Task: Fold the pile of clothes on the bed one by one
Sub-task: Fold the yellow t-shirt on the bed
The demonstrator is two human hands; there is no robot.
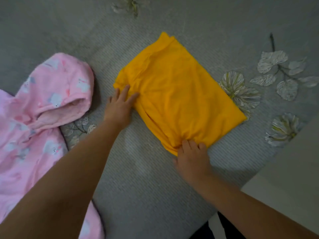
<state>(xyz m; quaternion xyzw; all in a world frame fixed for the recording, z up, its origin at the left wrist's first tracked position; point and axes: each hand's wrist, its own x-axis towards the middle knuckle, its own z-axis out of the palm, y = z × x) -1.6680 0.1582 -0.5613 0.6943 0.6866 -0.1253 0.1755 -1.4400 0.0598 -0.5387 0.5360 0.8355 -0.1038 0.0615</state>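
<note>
A yellow garment (174, 90) lies folded into a slanted rectangle in the middle of the grey bed cover (146, 178). My left hand (119, 107) rests at its left corner, fingers spread flat and fingertips on the cloth. My right hand (191, 157) is at the near corner, its fingers curled into the bunched fabric there. A pink hooded garment (39, 118) with white animal prints lies spread out at the left, hood towards the yellow one, apart from both hands.
The bed cover carries leaf and flower prints (240, 88) at the right and top. The bed's edge runs diagonally at the lower right, with pale floor (293, 169) beyond it.
</note>
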